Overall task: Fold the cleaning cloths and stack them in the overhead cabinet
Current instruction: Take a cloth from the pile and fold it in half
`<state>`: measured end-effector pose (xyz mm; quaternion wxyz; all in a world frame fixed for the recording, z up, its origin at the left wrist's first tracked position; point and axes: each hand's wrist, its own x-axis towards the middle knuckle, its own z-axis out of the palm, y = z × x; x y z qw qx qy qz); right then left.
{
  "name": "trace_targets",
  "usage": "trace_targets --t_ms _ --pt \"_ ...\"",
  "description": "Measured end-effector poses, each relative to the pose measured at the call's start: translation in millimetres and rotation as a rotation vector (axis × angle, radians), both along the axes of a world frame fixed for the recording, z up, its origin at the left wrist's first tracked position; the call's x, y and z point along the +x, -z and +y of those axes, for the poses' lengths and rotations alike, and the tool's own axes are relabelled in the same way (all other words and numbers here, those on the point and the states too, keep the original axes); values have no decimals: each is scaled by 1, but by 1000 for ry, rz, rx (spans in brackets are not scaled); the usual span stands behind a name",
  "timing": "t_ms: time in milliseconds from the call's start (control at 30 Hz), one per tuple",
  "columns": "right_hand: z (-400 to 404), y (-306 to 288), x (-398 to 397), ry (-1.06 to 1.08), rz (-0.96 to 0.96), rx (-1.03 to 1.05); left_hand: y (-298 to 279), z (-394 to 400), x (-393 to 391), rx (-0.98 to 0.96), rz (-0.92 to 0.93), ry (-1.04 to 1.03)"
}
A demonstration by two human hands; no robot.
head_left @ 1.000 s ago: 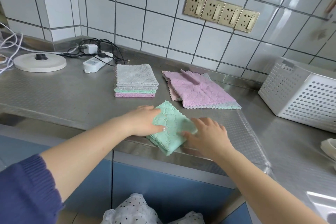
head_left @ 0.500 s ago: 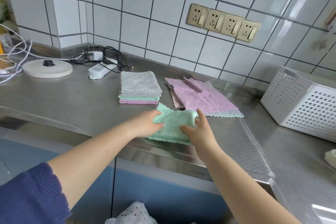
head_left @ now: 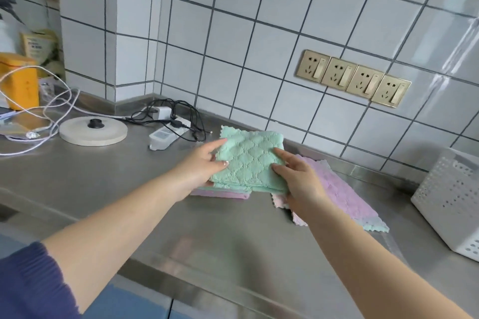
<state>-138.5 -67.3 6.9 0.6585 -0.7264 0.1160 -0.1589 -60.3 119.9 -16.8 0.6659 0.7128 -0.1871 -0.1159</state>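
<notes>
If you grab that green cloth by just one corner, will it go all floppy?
Probably. The green cloth looks soft and quilted, so its folded layers would likely fall open. Both the left hand and right hand hold it, which probably keeps it square.

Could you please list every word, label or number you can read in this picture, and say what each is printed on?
None can be read.
Yellow-green packet: dark print, too blurred.
Orange box: faint mark, illegible.
White power strip: no legible marking.
Wall sockets: no lettering visible.
</notes>
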Motion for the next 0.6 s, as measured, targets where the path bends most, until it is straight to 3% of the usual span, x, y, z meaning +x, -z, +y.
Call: trace_targets --t_ms 133,233,600 --pt "-1 -2 53 -1 44 -182 -11 8 34 60 -33 -68" --pt "-4 7 89 -34 95 -208 -7 11 53 87 -4 -98" --pt "-2 32 124 -39 170 -488 16 15 77 182 33 -141"
